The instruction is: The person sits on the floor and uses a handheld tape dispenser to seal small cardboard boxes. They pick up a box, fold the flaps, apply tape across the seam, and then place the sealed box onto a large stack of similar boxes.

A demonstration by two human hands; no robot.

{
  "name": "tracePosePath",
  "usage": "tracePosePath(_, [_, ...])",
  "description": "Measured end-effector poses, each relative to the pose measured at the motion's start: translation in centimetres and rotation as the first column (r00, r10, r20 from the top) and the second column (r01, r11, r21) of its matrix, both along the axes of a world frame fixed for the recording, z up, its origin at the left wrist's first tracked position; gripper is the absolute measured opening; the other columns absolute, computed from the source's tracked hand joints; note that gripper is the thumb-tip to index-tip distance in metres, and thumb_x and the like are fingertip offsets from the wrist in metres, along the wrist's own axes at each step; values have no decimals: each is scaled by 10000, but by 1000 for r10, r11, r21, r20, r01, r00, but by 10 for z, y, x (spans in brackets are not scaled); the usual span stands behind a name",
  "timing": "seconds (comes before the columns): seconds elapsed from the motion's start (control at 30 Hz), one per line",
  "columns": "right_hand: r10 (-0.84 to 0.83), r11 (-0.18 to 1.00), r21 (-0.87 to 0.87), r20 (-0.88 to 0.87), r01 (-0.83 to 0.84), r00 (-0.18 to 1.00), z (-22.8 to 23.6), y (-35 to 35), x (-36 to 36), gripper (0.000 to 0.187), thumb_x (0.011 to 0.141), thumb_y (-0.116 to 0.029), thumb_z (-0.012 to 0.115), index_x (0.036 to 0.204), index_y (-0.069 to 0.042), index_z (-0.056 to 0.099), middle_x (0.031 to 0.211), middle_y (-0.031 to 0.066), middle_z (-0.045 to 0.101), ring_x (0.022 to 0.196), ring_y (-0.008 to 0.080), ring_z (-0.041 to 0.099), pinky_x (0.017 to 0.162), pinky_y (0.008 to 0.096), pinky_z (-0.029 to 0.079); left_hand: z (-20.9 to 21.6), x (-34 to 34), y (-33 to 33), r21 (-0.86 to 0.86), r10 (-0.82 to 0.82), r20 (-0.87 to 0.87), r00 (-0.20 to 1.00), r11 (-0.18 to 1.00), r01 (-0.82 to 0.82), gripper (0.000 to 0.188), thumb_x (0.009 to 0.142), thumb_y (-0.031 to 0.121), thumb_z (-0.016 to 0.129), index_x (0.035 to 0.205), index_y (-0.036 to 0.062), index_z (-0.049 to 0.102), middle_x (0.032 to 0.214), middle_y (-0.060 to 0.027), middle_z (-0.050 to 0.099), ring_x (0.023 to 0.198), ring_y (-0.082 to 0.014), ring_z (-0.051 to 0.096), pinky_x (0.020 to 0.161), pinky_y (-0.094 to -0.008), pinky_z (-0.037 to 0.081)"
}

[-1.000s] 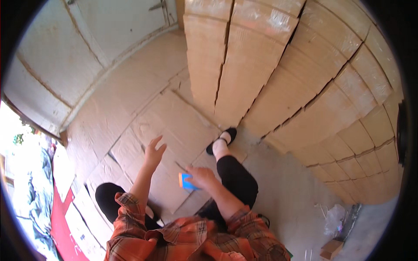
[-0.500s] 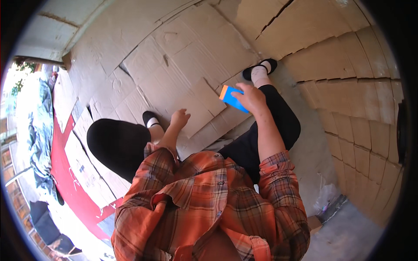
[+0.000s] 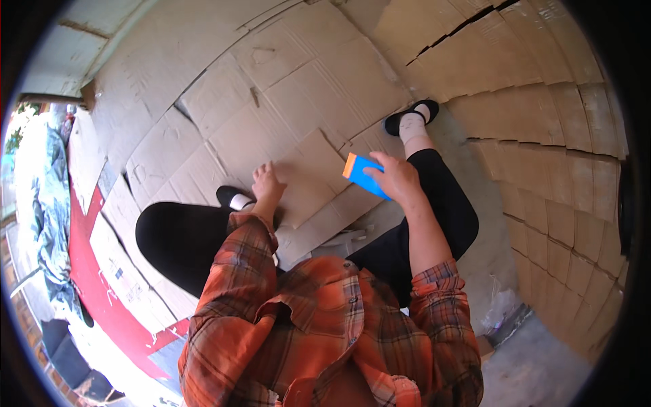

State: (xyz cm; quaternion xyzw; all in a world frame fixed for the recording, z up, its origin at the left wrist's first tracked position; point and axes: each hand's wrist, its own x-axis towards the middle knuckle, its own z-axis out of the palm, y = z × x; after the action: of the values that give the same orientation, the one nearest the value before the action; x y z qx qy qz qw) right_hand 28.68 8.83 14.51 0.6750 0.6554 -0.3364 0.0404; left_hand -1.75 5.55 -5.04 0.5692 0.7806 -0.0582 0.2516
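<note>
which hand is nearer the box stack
Right: the right hand, holding the blue object, is left of the box stack; the left hand is farther left, over the cardboard.

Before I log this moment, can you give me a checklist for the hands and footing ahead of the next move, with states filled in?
1. Right hand gripping the blue-and-orange object: ok.
2. Left hand free of any held object: ok.
3. Left hand clear of the flattened cardboard below: cannot tell.
4. Flattened cardboard lying without gaps: not ok; gaps show between pieces.
5. Right shoe clear of the stacked cartons: cannot tell; they look close.
</note>
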Motion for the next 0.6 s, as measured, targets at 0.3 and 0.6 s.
tracePosePath(0.3, [29, 997, 73, 24, -31, 999, -11, 1, -2, 346, 836, -380, 624, 1082, -137, 619, 905, 139, 686, 861, 343, 656, 729, 445, 507, -16, -8, 11, -119, -32, -98, 995, 993, 20, 813, 570, 272, 893, 1257, 192, 465, 1199, -72, 552, 1191, -295, 483, 907, -445, 449])
tracePosePath(0.6, [-28, 998, 58, -78, 33, 997, 12, 9, -1, 464, 833, -388, 640, 1230, -151, 603, 1072, 158, 673, 995, 329, 639, 838, 408, 499, -58, -83, 29, -412, -328, 232, 916, 820, 398, 436, 752, 469, 687, 1042, 145, 708, 1070, -139, 679, 1014, -264, 632, 817, -387, 514])
